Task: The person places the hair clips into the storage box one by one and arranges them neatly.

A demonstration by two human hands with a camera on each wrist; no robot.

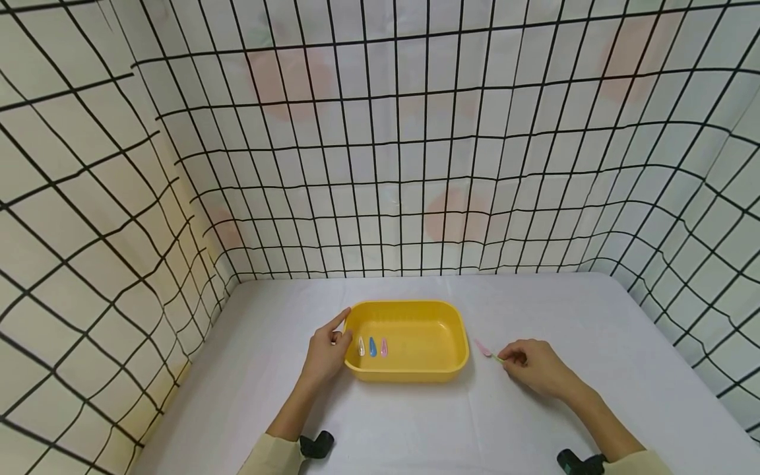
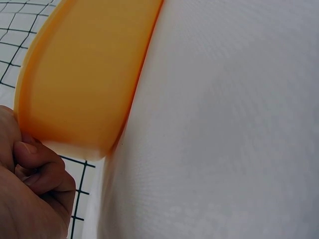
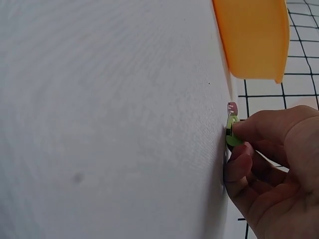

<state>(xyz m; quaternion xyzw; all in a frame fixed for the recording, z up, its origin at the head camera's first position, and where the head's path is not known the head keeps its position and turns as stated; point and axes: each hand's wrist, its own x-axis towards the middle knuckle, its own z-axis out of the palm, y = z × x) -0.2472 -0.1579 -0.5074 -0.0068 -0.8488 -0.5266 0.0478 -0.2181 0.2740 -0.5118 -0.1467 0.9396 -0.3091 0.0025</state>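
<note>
Slim pink-and-green piece (image 1: 485,350) pinched by right hand (image 1: 537,369), lower right.
Oblong yellow plastic tray (image 1: 421,340), gripped by left hand (image 1: 323,353), best held steady.

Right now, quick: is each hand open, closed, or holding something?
Left hand: fingers at the tray's left edge; whether it grips can't be told.
Right hand: closed, pinching the pink-and-green piece by its green end.

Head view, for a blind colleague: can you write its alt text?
A person's left hand holds the left end of a yellow tray where three small clips lie in a row, while the right hand pinches a pink-and-green item beside the tray. Black mesh stands behind the white table.
</note>
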